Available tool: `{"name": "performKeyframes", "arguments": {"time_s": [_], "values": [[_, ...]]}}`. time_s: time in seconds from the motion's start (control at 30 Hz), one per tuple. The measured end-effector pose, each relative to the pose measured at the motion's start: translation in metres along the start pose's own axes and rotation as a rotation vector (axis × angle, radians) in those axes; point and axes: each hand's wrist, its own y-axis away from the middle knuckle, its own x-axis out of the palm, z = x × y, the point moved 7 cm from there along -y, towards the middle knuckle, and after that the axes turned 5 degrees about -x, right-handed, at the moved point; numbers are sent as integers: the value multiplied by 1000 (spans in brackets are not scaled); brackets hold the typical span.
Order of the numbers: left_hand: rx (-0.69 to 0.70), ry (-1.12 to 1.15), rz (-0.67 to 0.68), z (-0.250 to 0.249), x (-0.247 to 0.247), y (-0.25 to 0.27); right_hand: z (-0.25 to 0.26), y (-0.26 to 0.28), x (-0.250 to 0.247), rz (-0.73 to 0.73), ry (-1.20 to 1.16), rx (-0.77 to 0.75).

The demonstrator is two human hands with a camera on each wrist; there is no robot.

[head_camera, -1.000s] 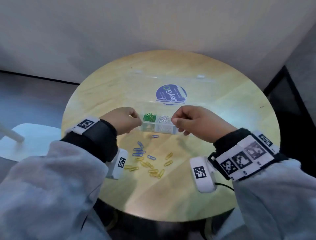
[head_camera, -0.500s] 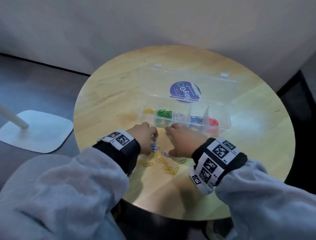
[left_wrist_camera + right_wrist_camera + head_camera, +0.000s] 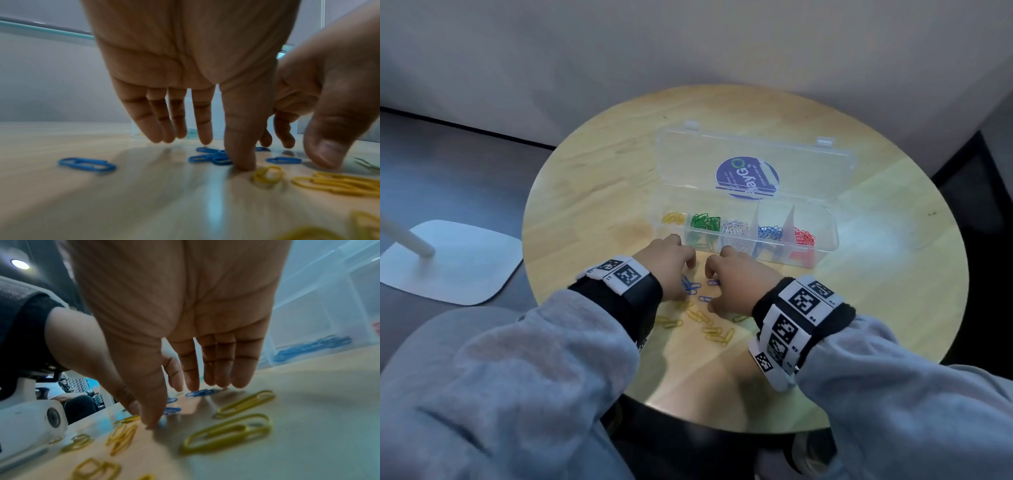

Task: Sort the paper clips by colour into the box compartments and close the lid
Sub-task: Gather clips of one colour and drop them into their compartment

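Observation:
A clear plastic box [image 3: 825, 253] stands on the round wooden table [image 3: 592, 192], its lid [image 3: 688, 161] open and leaning back. Its compartments hold yellow [image 3: 673, 218], green [image 3: 705, 222], white [image 3: 735, 227], blue [image 3: 770, 232] and red clips [image 3: 804, 236]. Loose blue clips [image 3: 691, 286] [image 3: 87, 164] and yellow clips [image 3: 714, 330] [image 3: 228, 433] lie in front of the box. My left hand [image 3: 669, 263] [image 3: 224, 153] and right hand [image 3: 736, 279] [image 3: 164, 405] hover over them, fingers pointing down. Each thumb tip touches the table beside a blue clip. Neither hand holds anything.
On the floor to the left sits a white stand base [image 3: 455, 263] with a pole. A pale wall [image 3: 688, 51] runs behind the table, whose near edge [image 3: 722, 426] lies under my forearms. A seated person [image 3: 78, 395] shows far off in the right wrist view.
Both hands have dropped from the front of the box to the loose clips on the table. The camera view has shifted, bringing the whole box into sight.

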Motion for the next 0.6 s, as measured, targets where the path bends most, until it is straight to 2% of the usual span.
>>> {"name": "performKeyframes", "arguments": {"time_s": [0.2, 0.6], "values": [[2, -20, 44, -5, 2, -2, 12, -1, 5, 62, 42, -49], [-87, -27, 73, -5, -1, 3, 6, 5, 11, 130, 80, 20]]}}
